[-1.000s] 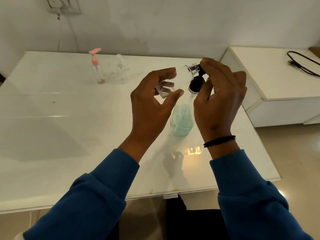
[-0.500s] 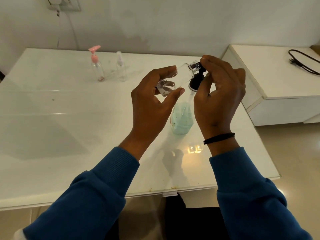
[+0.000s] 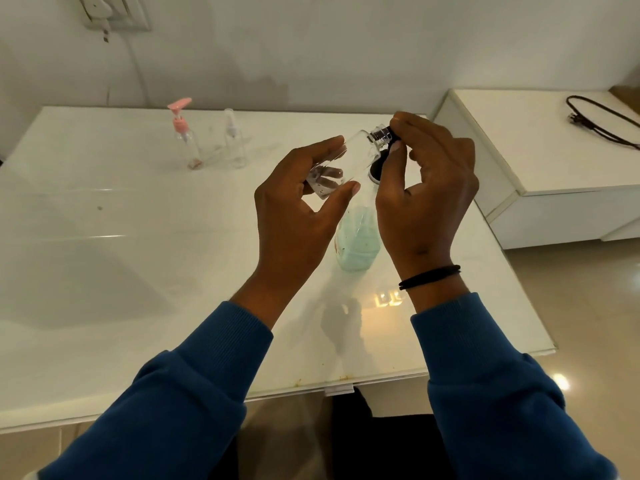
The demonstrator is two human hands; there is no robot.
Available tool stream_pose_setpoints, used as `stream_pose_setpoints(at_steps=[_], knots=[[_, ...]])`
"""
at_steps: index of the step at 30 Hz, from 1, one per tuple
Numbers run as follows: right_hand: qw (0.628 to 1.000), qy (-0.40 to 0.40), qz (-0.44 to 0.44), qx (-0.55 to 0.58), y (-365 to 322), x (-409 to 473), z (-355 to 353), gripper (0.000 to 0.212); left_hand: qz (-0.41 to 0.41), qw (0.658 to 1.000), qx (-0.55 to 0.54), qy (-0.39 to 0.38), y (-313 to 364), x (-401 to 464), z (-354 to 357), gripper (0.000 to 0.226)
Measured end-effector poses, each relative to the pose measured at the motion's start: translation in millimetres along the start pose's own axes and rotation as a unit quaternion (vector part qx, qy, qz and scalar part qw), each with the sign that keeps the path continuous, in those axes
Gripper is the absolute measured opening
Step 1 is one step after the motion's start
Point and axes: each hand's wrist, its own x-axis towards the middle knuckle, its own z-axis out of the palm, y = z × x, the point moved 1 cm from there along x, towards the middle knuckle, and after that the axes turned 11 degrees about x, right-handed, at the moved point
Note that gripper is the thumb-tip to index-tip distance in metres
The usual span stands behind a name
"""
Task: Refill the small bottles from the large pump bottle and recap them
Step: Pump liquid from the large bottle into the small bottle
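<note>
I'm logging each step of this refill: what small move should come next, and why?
Probably press the pump. The left hand holds the small clear bottle tilted, its silver neck at the black pump head of the large bottle, where the right hand sits; the small bottle looks empty.

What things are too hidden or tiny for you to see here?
Head view only:
- The cap on the small clear bottle: mostly covered by the right hand, so I cannot tell if it is tight or loose.
- The large pump bottle: its top sits behind both hands; the left hand hides one side.
- The two far bottles: too small to read fill level.
</note>
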Motion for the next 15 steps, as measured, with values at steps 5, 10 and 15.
stream_pose_setpoints(at_steps=[5, 10, 15], knots=[[0.999, 0.008, 0.015, 0.05, 1.4, -2.7, 1.9, 0.019, 0.012, 1.0, -0.004, 0.001, -1.0, -0.8, 0.1, 0.044], [0.998, 0.014, 0.018, 0.06, 3.1, -7.0, 3.6, 0.017, 0.011, 1.0, -0.004, -0.003, -4.0, -0.9, 0.3, 0.044], [0.998, 0.001, 0.016, 0.063, 0.7, -0.5, 0.4, 0.017, 0.016, 1.0, -0.008, 0.0, -1.8, -0.3, -0.3, 0.043]])
